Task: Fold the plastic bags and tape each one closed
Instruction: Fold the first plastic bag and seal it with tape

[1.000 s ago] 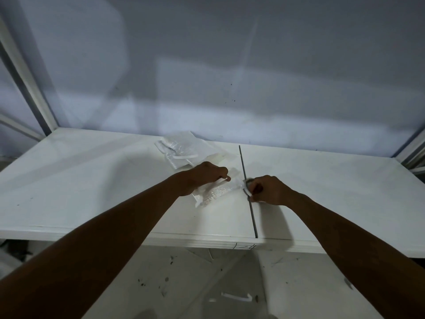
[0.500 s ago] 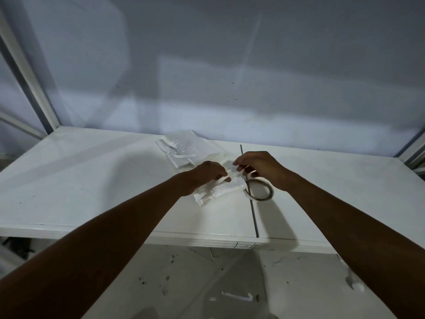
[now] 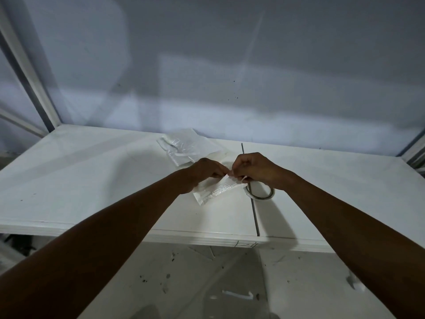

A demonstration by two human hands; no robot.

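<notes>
A folded clear plastic bag lies on the white table near its middle. My left hand pinches the bag's upper edge. My right hand meets it fingertip to fingertip, pinching a short strip of tape over the bag. The tape roll lies flat on the table just under my right wrist, partly hidden by it.
A pile of more clear plastic bags sits behind my left hand. A dark seam runs front to back across the tabletop. A grey wall stands behind; the marked floor shows below the table's front edge.
My right hand let go of the tape roll, which now lies on the table, and moved up and left to meet my left hand over the bag.
</notes>
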